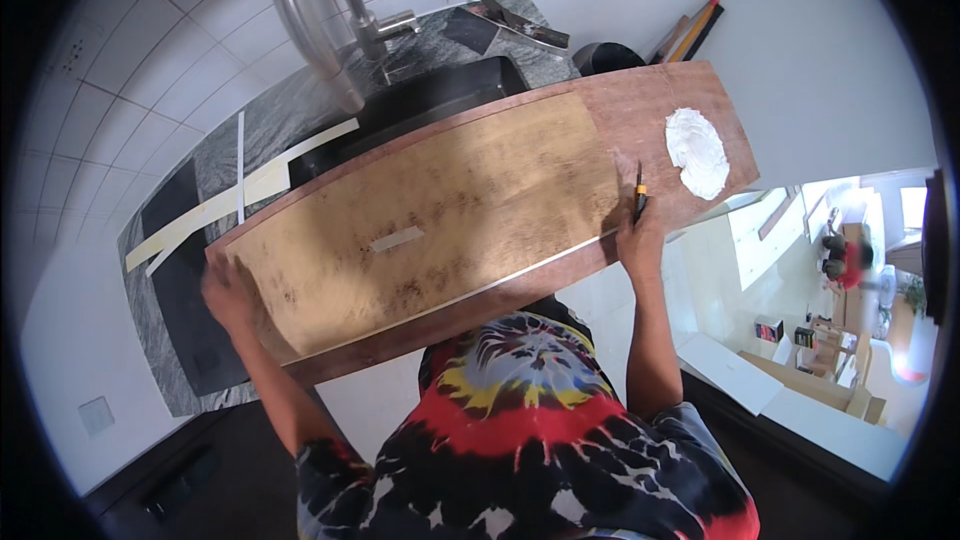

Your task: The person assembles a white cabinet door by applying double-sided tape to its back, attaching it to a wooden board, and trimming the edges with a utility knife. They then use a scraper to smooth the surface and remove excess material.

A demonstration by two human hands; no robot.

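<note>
Room opens above the board (630,105), the faucet (300,25) obstructing behind.

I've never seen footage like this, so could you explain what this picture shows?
There's no machine: the left grip and right grip are simply a person's bare hands. The one picture comes from a wide fisheye camera on that person's head, looking down, so straight edges bend. A reddish-brown board hides part of a black sink. On it are what looks like a tan sheet and, farther right, a white, paste-like patch. The left grip is at the board's left end; the right holds a slim black-and-orange tool.
</note>
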